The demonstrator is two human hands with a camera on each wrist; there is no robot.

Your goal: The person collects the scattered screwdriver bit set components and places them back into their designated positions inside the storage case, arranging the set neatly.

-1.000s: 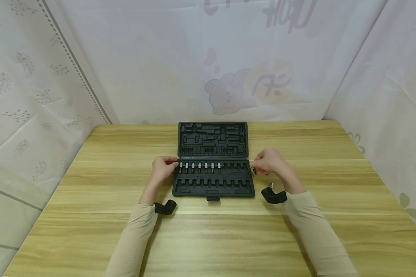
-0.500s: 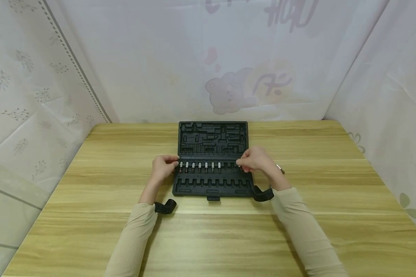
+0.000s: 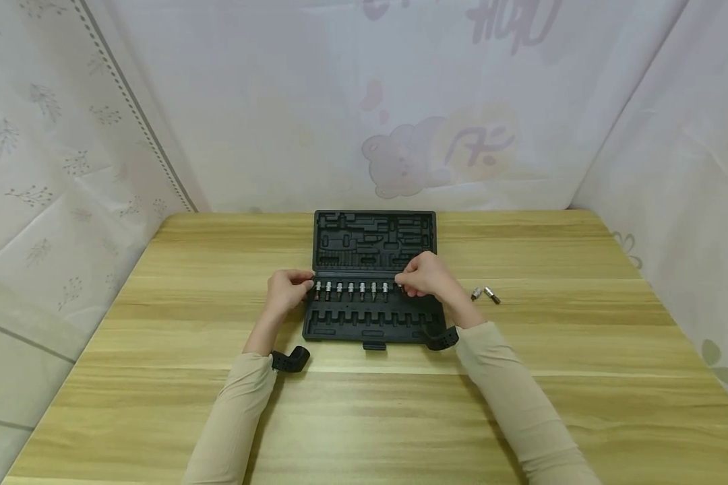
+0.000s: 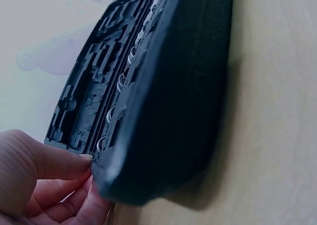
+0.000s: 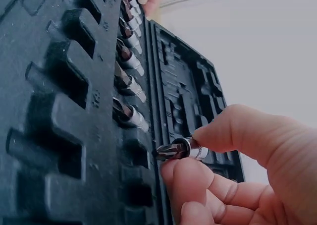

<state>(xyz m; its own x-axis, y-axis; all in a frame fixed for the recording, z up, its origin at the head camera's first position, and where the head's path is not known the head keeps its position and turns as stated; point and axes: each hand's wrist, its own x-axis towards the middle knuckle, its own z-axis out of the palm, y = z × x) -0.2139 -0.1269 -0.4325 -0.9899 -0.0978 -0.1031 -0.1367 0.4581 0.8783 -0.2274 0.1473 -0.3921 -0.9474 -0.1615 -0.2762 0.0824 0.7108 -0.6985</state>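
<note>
A black plastic socket case (image 3: 340, 330) lies unfolded on the wooden table, its moulded lid (image 3: 373, 239) leaning back behind the tray. My left hand (image 3: 285, 289) pinches the case's left edge near the hinge, thumb on top and fingers below in the left wrist view. Between thumb and fingers, my right hand (image 5: 237, 170) pinches a bit socket (image 5: 193, 148), chrome at one end with a dark cross-shaped tip. It is held beside the vacant slots of the upper row, close to the last seated bit socket (image 5: 132, 117). Several more bit sockets fill that row's left part.
Two loose bit sockets lie on the table (image 3: 364, 417) right of the case, one lighter socket (image 3: 476, 294) and one dark-tipped socket (image 3: 492, 295). Black wrist mounts (image 3: 291, 360) hang from both sleeves. Patterned cloth (image 3: 279, 135) hangs behind the table.
My right hand has moved left from beside the case to over the upper row, carrying the bit socket. Two loose bit sockets have come into sight behind it. My left hand has stayed put.
</note>
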